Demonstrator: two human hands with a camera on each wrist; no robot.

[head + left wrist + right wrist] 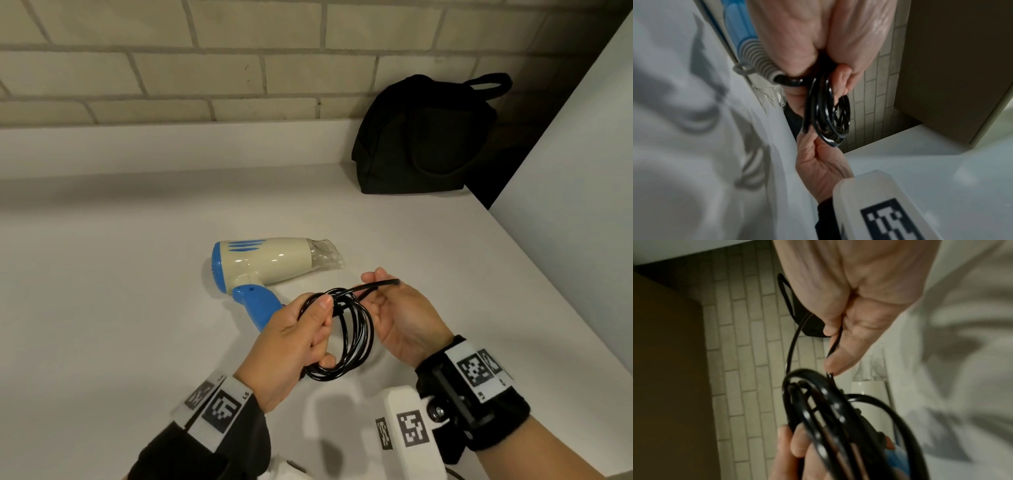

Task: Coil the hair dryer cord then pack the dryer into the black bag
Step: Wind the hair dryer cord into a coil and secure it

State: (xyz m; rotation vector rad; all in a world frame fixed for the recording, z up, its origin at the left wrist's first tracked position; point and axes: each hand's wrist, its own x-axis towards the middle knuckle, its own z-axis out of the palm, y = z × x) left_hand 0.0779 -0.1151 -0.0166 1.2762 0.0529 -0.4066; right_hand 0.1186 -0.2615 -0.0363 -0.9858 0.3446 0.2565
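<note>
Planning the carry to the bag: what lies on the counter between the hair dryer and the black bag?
Nothing: in the head view only bare white counter lies between the hair dryer and the black bag.

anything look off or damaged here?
Nothing stands out. Hair dryer lies intact on the counter, black bag upright by the wall; left hand grips the coiled cord, right hand pinches its end.

Your left hand (291,346) hides the blue dryer handle's (255,305) end, your forearms cut off below, wrist views blurred.
</note>
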